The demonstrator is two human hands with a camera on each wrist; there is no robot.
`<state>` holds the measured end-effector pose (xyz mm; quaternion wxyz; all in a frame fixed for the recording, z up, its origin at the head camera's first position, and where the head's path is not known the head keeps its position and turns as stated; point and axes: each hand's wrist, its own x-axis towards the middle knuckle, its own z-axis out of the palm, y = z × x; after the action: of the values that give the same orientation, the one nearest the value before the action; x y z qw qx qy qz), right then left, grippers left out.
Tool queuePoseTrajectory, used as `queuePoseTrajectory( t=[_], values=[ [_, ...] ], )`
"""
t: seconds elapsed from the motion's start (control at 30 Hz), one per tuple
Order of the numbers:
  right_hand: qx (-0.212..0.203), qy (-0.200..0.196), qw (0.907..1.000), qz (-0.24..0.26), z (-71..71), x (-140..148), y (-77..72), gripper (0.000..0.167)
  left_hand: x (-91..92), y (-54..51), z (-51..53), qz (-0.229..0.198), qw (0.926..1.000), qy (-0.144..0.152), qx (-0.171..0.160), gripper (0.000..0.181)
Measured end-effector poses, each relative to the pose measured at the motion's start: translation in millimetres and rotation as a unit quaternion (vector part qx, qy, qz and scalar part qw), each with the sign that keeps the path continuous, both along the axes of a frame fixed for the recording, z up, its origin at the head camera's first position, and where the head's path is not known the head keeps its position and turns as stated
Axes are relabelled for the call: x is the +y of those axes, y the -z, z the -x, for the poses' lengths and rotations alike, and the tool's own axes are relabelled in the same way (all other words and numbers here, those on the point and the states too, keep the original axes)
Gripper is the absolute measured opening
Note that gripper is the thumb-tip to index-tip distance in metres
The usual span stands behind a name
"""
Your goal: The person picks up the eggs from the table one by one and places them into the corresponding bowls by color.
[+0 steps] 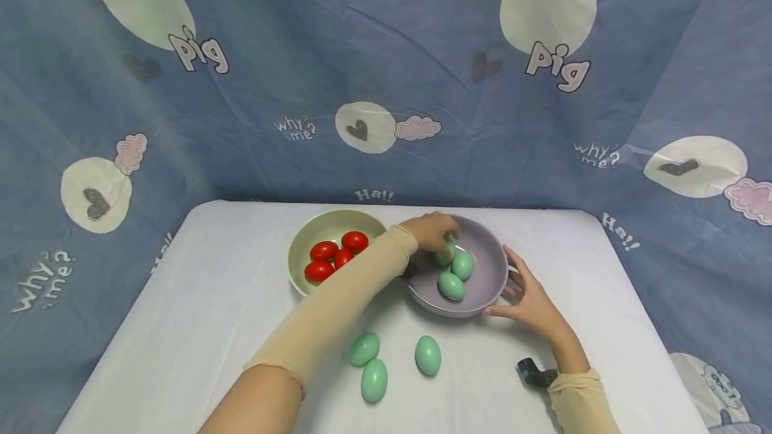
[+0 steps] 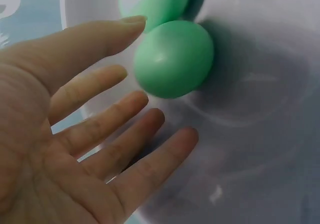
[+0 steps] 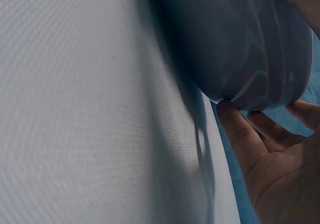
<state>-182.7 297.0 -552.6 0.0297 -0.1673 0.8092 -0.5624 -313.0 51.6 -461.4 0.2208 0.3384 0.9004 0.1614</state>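
In the head view a purple bowl (image 1: pixel 488 273) holds several green eggs (image 1: pixel 462 264). My left hand (image 1: pixel 431 231) reaches over its far left rim. The left wrist view shows that hand's fingers spread and relaxed, with the thumb tip close to one green egg (image 2: pixel 174 59); whether they touch cannot be told. With fingers and thumb apart, my right hand (image 1: pixel 529 300) holds the bowl's right side from outside. Its fingertips meet the outer wall of the bowl (image 3: pixel 235 49) in the right wrist view.
A yellow-green bowl (image 1: pixel 299 246) with several red eggs (image 1: pixel 324 250) stands to the left, partly hidden by my left sleeve. Green eggs (image 1: pixel 428 355) lie on the white tabletop (image 1: pixel 482 380) in front. A patterned blue cloth (image 1: pixel 386 65) hangs behind the table.
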Motion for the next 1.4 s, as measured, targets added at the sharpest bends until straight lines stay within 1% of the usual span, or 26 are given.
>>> queuePoseTrajectory(
  t=[0.07,0.13,0.27,0.33,0.43,0.53,0.6,0.73,0.8,0.93,1.03,1.1,1.2,1.33,1.4],
  values=[
    [0.000,0.002,1.0000,-0.001,0.2,-0.5,-0.2,0.128,-6.4,-1.5,0.7,-0.013,0.9999,0.003,-0.001,0.052],
    [-0.001,0.003,1.0000,-0.005,0.2,-0.8,-0.8,0.128,-14.1,-4.0,-0.6,-0.029,0.9995,0.011,0.005,0.051],
    [-0.006,0.008,0.9999,-0.001,-0.1,-1.3,-1.3,0.129,-33.4,-10.9,-10.6,-0.067,0.9972,0.022,0.022,0.050],
    [-0.007,0.007,0.9999,-0.003,0.0,-1.1,-0.9,0.129,-44.3,-13.6,-18.2,-0.094,0.9950,0.019,0.027,0.049],
    [-0.007,0.007,1.0000,-0.002,0.7,-0.3,-0.2,0.130,-60.2,-18.0,-32.7,-0.133,0.9905,0.009,0.036,0.049],
    [-0.005,0.007,1.0000,-0.004,1.6,0.6,0.1,0.131,-75.5,-18.9,-50.1,-0.170,0.9848,-0.004,0.038,0.049],
    [-0.004,0.007,1.0000,-0.005,2.2,0.8,-0.1,0.131,-85.9,-18.0,-63.2,-0.197,0.9798,-0.016,0.032,0.049],
    [-0.002,0.004,1.0000,-0.005,2.1,0.4,-0.5,0.130,-106.8,-11.2,-89.5,-0.251,0.9670,-0.036,0.024,0.051],
    [-0.004,0.004,1.0000,-0.003,1.2,0.1,-0.3,0.130,-115.7,-7.1,-101.7,-0.270,0.9616,-0.041,0.023,0.052],
    [-0.008,0.006,1.0000,0.000,-0.2,0.1,1.2,0.131,-129.7,-1.4,-125.6,-0.297,0.9532,-0.057,0.008,0.053],
    [-0.009,0.006,0.9999,0.000,-0.2,0.3,2.1,0.131,-139.0,1.8,-141.2,-0.311,0.9479,-0.071,-0.006,0.053],
    [-0.009,0.006,0.9999,0.000,-0.3,0.4,2.5,0.131,-145.0,4.7,-149.9,-0.318,0.9450,-0.076,-0.010,0.052],
    [-0.007,0.007,1.0000,-0.003,-0.7,0.4,2.9,0.131,-154.6,11.5,-160.8,-0.328,0.9417,-0.076,-0.004,0.051],
    [-0.003,0.011,0.9999,-0.012,-0.7,0.5,3.5,0.131,-166.9,27.7,-172.0,-0.351,0.9332,-0.077,-0.005,0.051],
    [-0.003,0.012,0.9998,-0.016,-0.5,0.4,3.7,0.131,-171.8,37.5,-177.1,-0.362,0.9286,-0.079,-0.022,0.051]
  ],
)
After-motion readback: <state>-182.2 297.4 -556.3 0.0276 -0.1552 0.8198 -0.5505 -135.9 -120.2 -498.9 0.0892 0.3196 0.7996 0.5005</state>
